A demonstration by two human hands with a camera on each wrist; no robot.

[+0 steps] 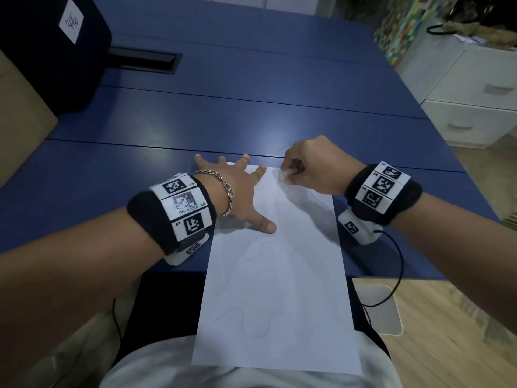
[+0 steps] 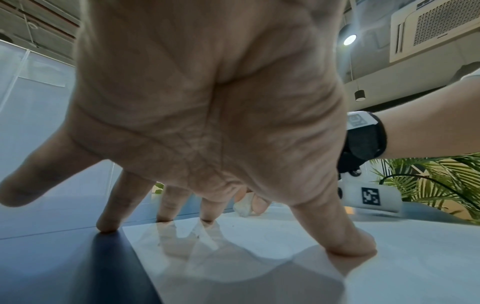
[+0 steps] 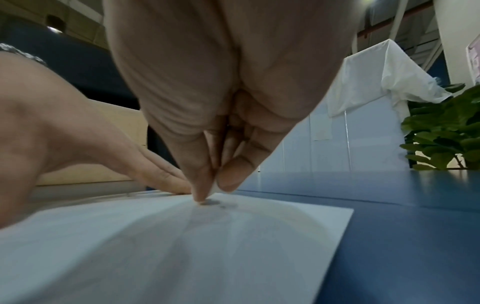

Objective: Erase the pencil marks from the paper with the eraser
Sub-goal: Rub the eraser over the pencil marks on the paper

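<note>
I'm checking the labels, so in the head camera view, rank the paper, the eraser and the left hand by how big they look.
Largest to smallest:
1. paper
2. left hand
3. eraser, mostly hidden in the right hand

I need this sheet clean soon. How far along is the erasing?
Early, it seems. In hand: the right hand pinches the eraser at the far right corner of the paper, while the left hand presses the sheet flat on the blue table. The far part looks largely blank. Left: faint wavy pencil marks across the middle and near half.
</note>
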